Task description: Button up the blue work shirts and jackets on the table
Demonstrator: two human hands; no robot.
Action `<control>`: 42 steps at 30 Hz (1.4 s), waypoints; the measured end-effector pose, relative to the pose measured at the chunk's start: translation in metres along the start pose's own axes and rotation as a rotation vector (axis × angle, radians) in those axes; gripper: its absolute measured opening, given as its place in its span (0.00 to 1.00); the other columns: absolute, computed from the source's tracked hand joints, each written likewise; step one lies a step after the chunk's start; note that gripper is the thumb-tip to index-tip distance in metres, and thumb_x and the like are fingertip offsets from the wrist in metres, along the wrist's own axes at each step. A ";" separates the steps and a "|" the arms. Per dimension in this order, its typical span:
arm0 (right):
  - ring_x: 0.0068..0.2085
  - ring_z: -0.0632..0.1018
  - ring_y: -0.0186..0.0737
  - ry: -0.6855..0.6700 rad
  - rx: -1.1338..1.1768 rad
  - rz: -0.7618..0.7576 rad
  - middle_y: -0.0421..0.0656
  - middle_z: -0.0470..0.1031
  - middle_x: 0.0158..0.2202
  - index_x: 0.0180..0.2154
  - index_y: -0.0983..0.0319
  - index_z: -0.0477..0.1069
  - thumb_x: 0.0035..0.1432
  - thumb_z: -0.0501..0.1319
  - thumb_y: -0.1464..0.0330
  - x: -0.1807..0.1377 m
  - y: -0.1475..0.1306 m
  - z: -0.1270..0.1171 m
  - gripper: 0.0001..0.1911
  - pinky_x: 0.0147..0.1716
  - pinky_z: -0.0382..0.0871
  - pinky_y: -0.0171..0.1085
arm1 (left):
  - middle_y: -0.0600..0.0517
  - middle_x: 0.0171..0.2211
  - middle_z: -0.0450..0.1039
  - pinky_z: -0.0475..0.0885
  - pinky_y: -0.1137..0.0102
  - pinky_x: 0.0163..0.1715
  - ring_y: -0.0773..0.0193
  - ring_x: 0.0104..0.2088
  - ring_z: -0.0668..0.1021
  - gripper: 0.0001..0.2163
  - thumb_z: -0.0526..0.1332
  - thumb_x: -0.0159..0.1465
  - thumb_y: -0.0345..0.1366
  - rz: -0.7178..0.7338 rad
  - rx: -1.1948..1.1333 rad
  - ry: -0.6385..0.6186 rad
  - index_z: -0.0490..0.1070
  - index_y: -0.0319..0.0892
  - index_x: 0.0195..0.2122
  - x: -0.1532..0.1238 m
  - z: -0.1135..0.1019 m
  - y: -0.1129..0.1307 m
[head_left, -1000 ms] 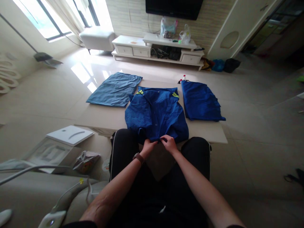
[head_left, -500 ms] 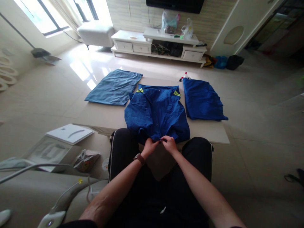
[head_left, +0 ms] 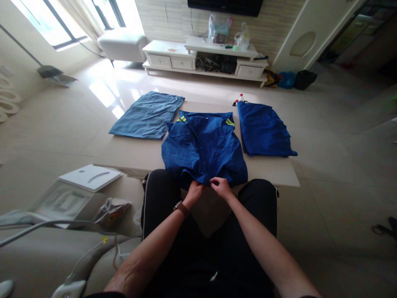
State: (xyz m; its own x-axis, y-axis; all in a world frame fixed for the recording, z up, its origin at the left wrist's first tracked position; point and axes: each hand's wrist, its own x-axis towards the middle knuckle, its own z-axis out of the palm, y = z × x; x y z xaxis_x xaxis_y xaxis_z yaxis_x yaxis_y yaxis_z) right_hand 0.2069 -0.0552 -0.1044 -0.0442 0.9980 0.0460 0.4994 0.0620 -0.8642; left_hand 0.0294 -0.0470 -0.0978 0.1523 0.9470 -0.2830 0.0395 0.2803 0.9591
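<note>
A bright blue button-up shirt [head_left: 203,149] with yellow-green shoulder stripes lies front-up on the low beige table [head_left: 136,151], its collar away from me. My left hand [head_left: 194,192], with a brown watch on the wrist, pinches the shirt's bottom hem at the front opening. My right hand [head_left: 221,187] pinches the same hem right beside it. Both hands sit at the table's near edge, between my knees in black trousers.
A folded grey-blue garment [head_left: 147,116] lies at the table's far left, a folded blue garment [head_left: 263,130] at the right with a small bottle [head_left: 240,98] behind it. A white box [head_left: 89,177] and a crumpled bag [head_left: 111,209] are on the floor left. A white TV stand [head_left: 201,62] stands far back.
Both hands stay pinched on the shirt's hem with only slight finger movement. The view has shifted a little.
</note>
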 end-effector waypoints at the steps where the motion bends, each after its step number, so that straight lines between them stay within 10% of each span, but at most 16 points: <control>1: 0.35 0.83 0.43 0.001 -0.001 -0.003 0.43 0.84 0.34 0.33 0.59 0.81 0.52 0.62 0.69 0.000 0.000 0.000 0.08 0.39 0.76 0.39 | 0.48 0.29 0.82 0.78 0.65 0.42 0.54 0.37 0.82 0.07 0.64 0.54 0.28 -0.027 -0.009 -0.011 0.81 0.39 0.32 0.001 0.000 0.000; 34: 0.30 0.73 0.39 0.221 -0.200 0.033 0.40 0.73 0.28 0.27 0.57 0.69 0.51 0.59 0.73 -0.013 -0.014 0.010 0.05 0.33 0.64 0.36 | 0.48 0.24 0.79 0.72 0.70 0.29 0.60 0.26 0.79 0.10 0.74 0.52 0.37 -0.128 -0.102 -0.013 0.78 0.37 0.27 -0.003 0.006 0.003; 42: 0.33 0.77 0.40 0.066 -0.135 -0.088 0.42 0.78 0.33 0.34 0.59 0.77 0.56 0.59 0.73 -0.010 -0.013 0.009 0.08 0.36 0.69 0.37 | 0.48 0.28 0.80 0.73 0.71 0.32 0.61 0.30 0.80 0.11 0.75 0.51 0.33 -0.164 -0.188 0.076 0.78 0.35 0.32 -0.005 0.005 0.003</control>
State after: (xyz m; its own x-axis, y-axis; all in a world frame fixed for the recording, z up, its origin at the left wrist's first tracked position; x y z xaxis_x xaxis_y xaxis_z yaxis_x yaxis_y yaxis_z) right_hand 0.1929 -0.0665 -0.0982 -0.0382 0.9871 0.1553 0.6078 0.1463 -0.7805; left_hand 0.0340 -0.0514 -0.0935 0.0843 0.8934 -0.4412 -0.1281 0.4488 0.8844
